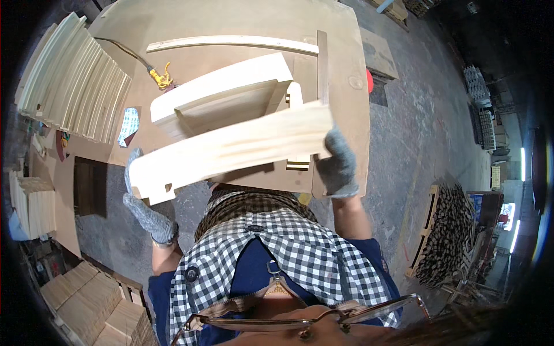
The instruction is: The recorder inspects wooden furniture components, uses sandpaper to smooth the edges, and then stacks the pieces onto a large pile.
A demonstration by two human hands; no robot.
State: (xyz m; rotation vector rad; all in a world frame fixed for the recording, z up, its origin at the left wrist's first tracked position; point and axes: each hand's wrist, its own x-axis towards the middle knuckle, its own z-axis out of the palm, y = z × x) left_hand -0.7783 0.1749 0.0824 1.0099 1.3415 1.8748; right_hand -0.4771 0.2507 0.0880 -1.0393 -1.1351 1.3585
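Pale curved wooden frame (222, 86): is resting on the broad tan wooden worktable (344, 115). Before it, the pale arched wooden board (236, 147) is being held. Behind it, the long straight pale wooden strip (231, 41) is lying; to its right, the narrow brown wooden strip (322, 66); to its left, the yellow hose-fed hand tool (154, 76); farther left, the row of pale wooden boards (78, 86) is standing.

Passage lies over the flat tan tabletop (231, 20) at top centre; a curved pale wooden board (234, 145) obstructs mid-frame.
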